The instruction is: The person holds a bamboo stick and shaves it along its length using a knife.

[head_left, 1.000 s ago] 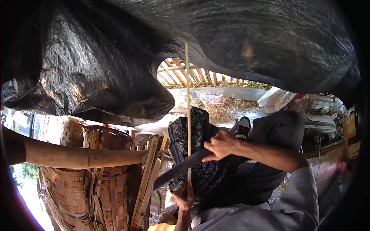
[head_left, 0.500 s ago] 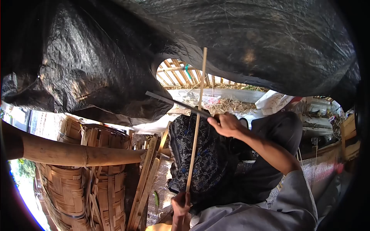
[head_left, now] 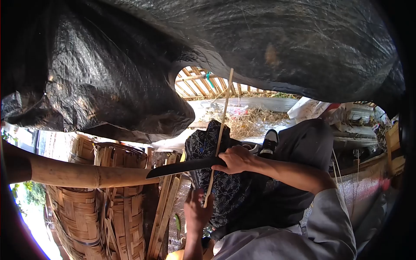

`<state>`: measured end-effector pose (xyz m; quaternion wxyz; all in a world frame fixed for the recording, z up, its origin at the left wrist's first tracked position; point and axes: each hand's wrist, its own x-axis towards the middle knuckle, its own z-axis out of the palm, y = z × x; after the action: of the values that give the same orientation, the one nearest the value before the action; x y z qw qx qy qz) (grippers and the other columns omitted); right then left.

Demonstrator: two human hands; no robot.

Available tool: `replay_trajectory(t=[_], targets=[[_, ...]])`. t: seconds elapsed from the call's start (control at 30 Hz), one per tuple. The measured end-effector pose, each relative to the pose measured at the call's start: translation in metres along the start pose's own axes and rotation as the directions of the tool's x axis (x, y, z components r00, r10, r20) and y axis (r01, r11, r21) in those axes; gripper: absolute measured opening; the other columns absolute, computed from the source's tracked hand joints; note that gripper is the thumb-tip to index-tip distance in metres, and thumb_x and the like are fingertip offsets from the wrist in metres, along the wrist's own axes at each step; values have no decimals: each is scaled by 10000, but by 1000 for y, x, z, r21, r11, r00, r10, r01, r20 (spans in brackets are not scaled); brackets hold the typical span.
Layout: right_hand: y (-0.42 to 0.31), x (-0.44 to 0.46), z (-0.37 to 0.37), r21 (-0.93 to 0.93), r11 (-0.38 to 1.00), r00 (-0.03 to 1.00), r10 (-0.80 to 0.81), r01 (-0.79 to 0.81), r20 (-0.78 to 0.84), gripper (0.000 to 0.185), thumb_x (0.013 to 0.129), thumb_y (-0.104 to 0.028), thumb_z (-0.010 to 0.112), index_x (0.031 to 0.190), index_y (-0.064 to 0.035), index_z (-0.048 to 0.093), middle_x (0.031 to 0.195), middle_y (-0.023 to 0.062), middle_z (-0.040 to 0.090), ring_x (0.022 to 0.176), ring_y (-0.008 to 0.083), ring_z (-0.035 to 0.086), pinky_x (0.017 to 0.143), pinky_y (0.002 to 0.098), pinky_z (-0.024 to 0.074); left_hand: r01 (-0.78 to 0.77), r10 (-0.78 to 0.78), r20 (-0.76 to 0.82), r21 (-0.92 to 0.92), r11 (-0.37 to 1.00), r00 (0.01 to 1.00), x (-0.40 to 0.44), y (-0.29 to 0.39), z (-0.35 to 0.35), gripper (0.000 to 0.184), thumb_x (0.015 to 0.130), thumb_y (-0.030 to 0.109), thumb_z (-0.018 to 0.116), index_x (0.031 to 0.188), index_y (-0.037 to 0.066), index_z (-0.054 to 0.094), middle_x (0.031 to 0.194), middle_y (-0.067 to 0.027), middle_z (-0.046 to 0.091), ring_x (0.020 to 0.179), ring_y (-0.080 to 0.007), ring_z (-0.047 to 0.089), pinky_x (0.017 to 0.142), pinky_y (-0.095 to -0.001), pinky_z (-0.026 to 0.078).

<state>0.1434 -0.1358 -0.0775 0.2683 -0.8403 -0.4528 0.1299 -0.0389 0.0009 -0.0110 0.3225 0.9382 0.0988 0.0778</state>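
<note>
A long, thin bamboo strip (head_left: 225,105) slants across the middle of the view, over a dark patterned cloth (head_left: 234,195) on my lap. My left hand (head_left: 198,211) holds its lower end between thumb and fingers. My right hand (head_left: 235,159) is closed round the handle of a machete (head_left: 182,167). Its dark blade points left, crossing the strip near the handle. My right fingers are close to the strip; whether the edge touches it I cannot tell.
A thick bamboo pole (head_left: 91,173) juts in from the left, in front of woven bamboo baskets (head_left: 78,212). Split bamboo pieces (head_left: 164,212) lean beside them. Black plastic sheeting (head_left: 281,47) hangs low overhead. Dry straw (head_left: 251,121) lies beyond my knees.
My right hand has brought the machete down along the strip toward me, its blade tip now lower and further left. My left hand has risen slightly, and the strip's top sits lower.
</note>
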Motion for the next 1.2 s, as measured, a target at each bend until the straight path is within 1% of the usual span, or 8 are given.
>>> replay_trajectory(t=[0.27, 0.53, 0.6, 0.63, 0.8, 1.0, 1.07, 1.2], targets=[[-3, 1, -1, 86, 995, 998, 50, -47, -31, 692, 841, -628, 413, 793, 26, 636, 531, 176, 574, 548, 351, 616, 541, 435, 519, 23, 8, -98, 312, 950, 995, 30, -12, 49, 168, 788, 125, 625, 879, 31, 518, 748, -167, 557, 661, -379, 567, 561, -457, 445], [-6, -11, -19, 25, 999, 993, -29, 32, -114, 675, 838, -629, 420, 734, 11, 608, 507, 162, 561, 506, 344, 603, 486, 419, 509, -191, 189, -92, -14, 981, 978, 40, -30, 31, 105, 821, 36, 533, 915, -7, 551, 660, -140, 582, 509, -248, 545, 460, -342, 415], [-4, -10, -17, 10, 998, 989, -59, 60, -135, 677, 836, -633, 418, 718, 8, 599, 501, 163, 557, 495, 346, 599, 477, 412, 507, 446, -204, 400, -737, 507, 893, 38, -22, 26, 111, 874, 71, 491, 956, 18, 544, 653, -66, 560, 475, -129, 489, 405, -257, 365], [-1, -8, -13, -43, 996, 987, -89, 84, -135, 684, 834, -643, 403, 683, -1, 584, 506, 155, 561, 497, 326, 608, 467, 406, 506, 550, -327, 451, -761, 345, 830, 45, -1, 25, 104, 912, 125, 463, 941, 50, 529, 635, -3, 490, 466, -54, 414, 382, -192, 304], [-1, -8, -14, -189, 978, 990, -104, 84, -99, 685, 824, -671, 383, 615, -42, 556, 504, 138, 561, 485, 281, 615, 448, 385, 497, 455, -324, 326, -720, 524, 888, 50, -24, 52, 123, 927, 185, 487, 903, 71, 526, 610, 24, 426, 448, -41, 371, 368, -193, 272], [16, 0, -18, -173, 984, 988, -76, 51, -137, 727, 749, -744, 429, 691, -45, 620, 467, 123, 539, 460, 280, 599, 418, 393, 472, 575, -514, 369, -750, 328, 774, 26, 1, 49, 184, 955, 173, 437, 848, 38, 501, 527, 40, 333, 377, -40, 302, 320, -219, 222], [32, 17, -36, -29, 964, 964, 263, -264, -28, 714, 752, -726, 462, 675, -37, 629, 454, 108, 530, 422, 247, 572, 391, 387, 445, 577, -555, 286, -671, 466, 781, 4, -4, 52, 250, 945, 237, 465, 810, 38, 531, 506, 30, 385, 362, -53, 356, 329, -213, 263], [37, 20, -30, 197, 877, 897, 442, -438, 21, 699, 804, -673, 449, 615, -16, 595, 454, 117, 509, 398, 236, 504, 403, 390, 418, 579, -555, 300, -689, 437, 776, 9, -1, 44, 285, 953, 259, 448, 774, 47, 510, 513, 28, 395, 361, -53, 364, 313, -224, 265]])
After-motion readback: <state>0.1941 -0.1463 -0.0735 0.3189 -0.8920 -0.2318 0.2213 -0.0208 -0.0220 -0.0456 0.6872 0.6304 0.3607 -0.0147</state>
